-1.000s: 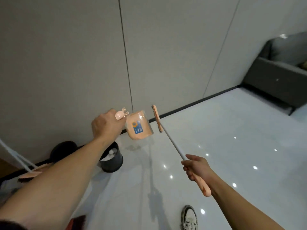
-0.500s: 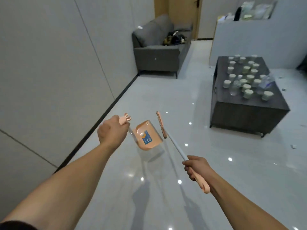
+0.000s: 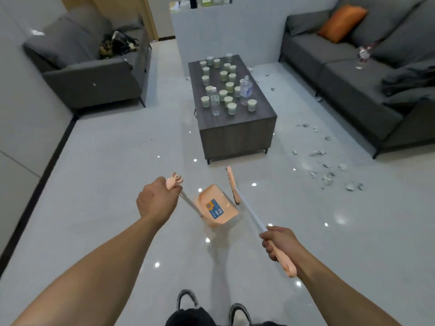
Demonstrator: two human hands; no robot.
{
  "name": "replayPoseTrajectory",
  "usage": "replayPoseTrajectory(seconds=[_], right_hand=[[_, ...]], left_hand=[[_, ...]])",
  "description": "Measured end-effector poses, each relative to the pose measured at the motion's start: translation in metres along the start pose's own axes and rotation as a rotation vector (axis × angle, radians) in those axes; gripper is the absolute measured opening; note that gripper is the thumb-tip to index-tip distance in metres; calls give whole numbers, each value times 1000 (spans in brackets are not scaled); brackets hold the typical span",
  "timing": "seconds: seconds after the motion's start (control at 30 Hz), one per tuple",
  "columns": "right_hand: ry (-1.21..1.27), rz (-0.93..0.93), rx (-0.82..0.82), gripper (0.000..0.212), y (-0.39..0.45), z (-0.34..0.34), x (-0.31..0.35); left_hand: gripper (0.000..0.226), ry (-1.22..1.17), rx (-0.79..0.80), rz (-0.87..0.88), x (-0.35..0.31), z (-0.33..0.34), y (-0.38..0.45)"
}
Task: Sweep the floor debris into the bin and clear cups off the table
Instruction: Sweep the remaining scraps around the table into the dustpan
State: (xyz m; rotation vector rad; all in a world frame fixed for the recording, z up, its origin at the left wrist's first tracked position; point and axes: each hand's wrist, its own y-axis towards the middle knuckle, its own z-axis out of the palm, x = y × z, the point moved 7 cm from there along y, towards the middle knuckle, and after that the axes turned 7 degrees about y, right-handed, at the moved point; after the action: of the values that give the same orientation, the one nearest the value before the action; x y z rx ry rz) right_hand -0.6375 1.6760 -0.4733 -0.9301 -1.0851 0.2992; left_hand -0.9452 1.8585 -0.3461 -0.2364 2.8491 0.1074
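Above the glossy floor, both hands carry a peach sweeping set toward the mess.

Left hand (image 3: 156,200) has its grip closed round the top of the dustpan (image 3: 217,208) handle, the pan hanging tilted with its blue label facing up; the fingers themselves are hidden behind the knuckles. Right hand (image 3: 279,242) has its grip wrapped round the broom (image 3: 247,208) handle, whose brush head is seen edge-on, so the bristles are hard to make out. Ahead, many paper cups (image 3: 231,108) and two clear bottles (image 3: 246,89) stand on the dark tabletop (image 3: 235,121). Pale debris (image 3: 329,176) lies scattered on the floor (image 3: 117,161) to its right, too small to identify. Shoes (image 3: 239,314) are cut off by the lower edge.
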Motion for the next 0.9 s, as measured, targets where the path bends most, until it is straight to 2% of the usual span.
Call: replayPoseTrajectory(seconds=[0.2, 0.67, 0.9], right_hand=[[115, 18, -142, 12, 16, -51, 10], [457, -28, -483, 16, 64, -100, 71], [593, -66, -603, 26, 98, -173, 112]], left_hand=[[32, 5, 75, 195, -96, 54, 33], [28, 7, 300, 599, -297, 149, 127], [27, 7, 374, 721, -409, 190, 135]])
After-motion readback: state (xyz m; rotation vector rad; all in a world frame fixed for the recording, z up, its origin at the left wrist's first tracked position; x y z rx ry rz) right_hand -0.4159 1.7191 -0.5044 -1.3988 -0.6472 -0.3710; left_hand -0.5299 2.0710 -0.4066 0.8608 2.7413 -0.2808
